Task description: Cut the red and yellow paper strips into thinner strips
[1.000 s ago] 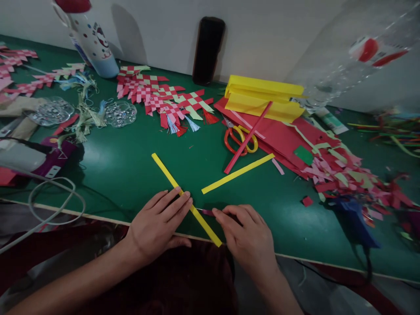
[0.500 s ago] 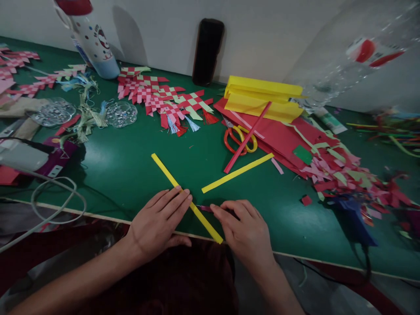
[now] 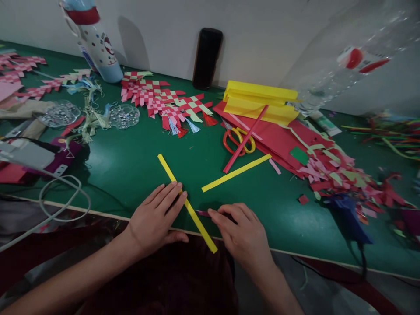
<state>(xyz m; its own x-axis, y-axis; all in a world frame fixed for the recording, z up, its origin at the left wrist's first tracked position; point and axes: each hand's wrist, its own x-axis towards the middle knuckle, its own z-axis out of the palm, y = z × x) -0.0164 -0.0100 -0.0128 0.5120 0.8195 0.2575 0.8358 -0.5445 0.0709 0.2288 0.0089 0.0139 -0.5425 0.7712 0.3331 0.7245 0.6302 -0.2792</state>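
The green bench (image 3: 131,162) fills most of the frame. A stack of red paper sheets (image 3: 285,140) lies at centre right. At lower centre the left hand (image 3: 157,216) lies flat and released, its fingers (image 3: 173,199) pressing a long yellow strip (image 3: 197,223) that runs diagonally to the bench's near edge. Just right of it, the right hand (image 3: 243,234) pinches a thin pink tool (image 3: 202,213), whose tip touches the strip.

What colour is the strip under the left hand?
Yellow: the paper strip, clearest in the head view.
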